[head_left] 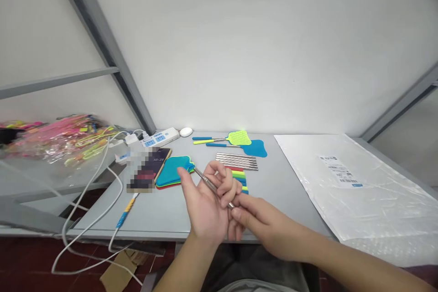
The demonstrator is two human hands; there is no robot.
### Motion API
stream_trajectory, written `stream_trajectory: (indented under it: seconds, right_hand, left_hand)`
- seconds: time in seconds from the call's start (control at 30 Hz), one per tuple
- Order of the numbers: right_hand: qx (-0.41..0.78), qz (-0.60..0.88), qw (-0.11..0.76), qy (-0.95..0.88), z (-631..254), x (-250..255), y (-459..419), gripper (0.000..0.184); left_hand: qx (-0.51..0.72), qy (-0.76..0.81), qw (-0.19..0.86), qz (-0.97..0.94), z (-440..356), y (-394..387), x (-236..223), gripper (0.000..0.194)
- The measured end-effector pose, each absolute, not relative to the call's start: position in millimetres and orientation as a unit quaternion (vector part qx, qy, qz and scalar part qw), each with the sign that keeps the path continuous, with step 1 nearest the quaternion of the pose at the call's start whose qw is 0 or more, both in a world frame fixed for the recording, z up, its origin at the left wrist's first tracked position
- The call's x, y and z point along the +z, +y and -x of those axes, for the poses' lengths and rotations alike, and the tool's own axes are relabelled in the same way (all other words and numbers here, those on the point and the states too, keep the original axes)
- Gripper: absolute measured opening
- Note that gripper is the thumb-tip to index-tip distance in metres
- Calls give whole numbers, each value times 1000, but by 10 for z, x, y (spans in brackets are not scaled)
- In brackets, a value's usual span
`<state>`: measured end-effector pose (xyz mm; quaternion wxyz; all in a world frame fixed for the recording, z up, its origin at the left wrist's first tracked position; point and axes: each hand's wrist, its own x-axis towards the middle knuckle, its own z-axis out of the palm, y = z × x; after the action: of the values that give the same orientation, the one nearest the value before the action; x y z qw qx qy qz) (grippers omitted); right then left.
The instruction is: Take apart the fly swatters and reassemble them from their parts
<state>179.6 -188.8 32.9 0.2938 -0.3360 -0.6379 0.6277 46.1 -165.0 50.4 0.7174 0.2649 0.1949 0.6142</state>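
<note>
Palm up, my left hand has its fingers curled over a slim metal telescopic rod, the thumb held away from it. My right hand pinches the rod's near end. The rod's far end meets the neck of a blue fly swatter head in view; I cannot tell whether they are joined. Under that head, green and red ones show at the edges. Just beyond my hands lies a row of metal rods. Coloured handles in red, green and blue are partly hidden behind my left fingers.
Fly swatters with a green head and a blue head lie near the wall. At left are a phone, a power strip and loose white cables. A white plastic mailer covers the right side.
</note>
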Motion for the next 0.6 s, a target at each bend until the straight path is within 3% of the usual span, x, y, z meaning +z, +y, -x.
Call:
stream_trajectory:
  seconds: [0.13,0.27,0.4,0.5,0.6]
  right_hand:
    - [607,374,394,-580,-1971,316,-1501,30]
    - [586,423,487,-490,-2106,226,-1080,30]
    - [629,396,517,-424,-2133,135,-702,34]
    - [642,385,519,-413,-2128,100,-481,32]
    - [612,413,502,-450,-2207,71,-305,30]
  left_hand:
    - [583,323,591,-454,-593,-1372,373,42]
    - [388,436,473,-660,-567,-954,289,35]
    - [225,406,477,-747,-530,-475,344,29]
    - [211,398,461,-764,-490,-211,380,27]
    - [214,402,382,-804,-396,-25,304,26]
